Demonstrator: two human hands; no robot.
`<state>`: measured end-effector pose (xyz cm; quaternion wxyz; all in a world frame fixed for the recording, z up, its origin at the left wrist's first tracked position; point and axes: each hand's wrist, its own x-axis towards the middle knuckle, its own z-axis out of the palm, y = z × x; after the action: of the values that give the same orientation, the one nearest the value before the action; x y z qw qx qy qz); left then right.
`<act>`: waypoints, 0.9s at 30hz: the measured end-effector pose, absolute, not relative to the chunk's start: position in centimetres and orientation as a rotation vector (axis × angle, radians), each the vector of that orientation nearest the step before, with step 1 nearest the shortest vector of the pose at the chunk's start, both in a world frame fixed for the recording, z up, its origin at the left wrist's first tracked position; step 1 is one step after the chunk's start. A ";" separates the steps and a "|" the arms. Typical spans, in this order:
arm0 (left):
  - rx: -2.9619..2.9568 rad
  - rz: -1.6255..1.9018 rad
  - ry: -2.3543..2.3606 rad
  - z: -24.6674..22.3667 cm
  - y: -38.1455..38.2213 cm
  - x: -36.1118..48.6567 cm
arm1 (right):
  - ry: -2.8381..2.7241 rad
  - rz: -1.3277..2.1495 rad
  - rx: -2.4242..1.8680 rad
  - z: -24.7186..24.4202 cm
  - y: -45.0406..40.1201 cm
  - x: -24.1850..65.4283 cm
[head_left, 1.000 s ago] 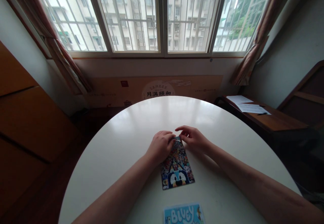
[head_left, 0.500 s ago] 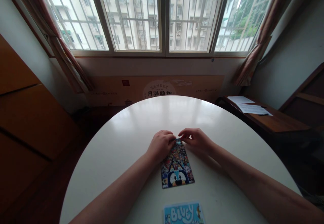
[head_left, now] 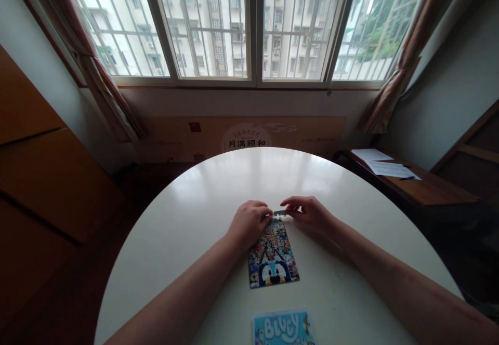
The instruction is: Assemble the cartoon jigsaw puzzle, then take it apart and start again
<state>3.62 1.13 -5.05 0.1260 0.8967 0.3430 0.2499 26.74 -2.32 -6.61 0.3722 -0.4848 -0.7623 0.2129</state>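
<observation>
A small colourful jigsaw puzzle (head_left: 275, 254) lies flat on the white table, with a blue cartoon dog's face at its near end. Just beyond its far edge is a short dark puzzle strip (head_left: 279, 213) with notches along its near side. My right hand (head_left: 307, 212) pinches the right end of this strip between thumb and fingers. At the puzzle's far left corner, my left hand (head_left: 249, 223) is closed, its fingertips at the strip's left end. The left thumb and palm partly cover the puzzle's left edge.
Nearer me lies a light blue "Bluey" picture case (head_left: 284, 328), cut off by the lower edge of view. The round white table (head_left: 187, 220) curves away toward the window. A wooden side desk (head_left: 436, 186) with papers (head_left: 393, 169) stands at the right.
The dark strip has shifted slightly away from the puzzle's far edge, leaving a gap. My right hand has moved a little right with it; my left hand has barely moved.
</observation>
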 end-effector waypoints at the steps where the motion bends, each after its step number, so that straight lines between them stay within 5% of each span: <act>1: 2.609 0.726 1.003 -5.1 1.1 3.6 | -1.940 0.550 -1.243 -6.7 -2.2 26.8; 18: 2.376 1.023 0.988 -3.1 -0.2 3.4 | -1.749 0.667 -1.153 -4.9 -3.7 24.3; 27: 2.144 0.977 0.922 -2.9 0.3 2.9 | -1.552 1.048 -1.016 -4.7 -3.2 24.4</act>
<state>2.88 0.32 -2.94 0.3009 0.8081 0.3477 0.3681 24.40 -3.19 -4.72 0.4841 -0.4173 -0.6374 0.4303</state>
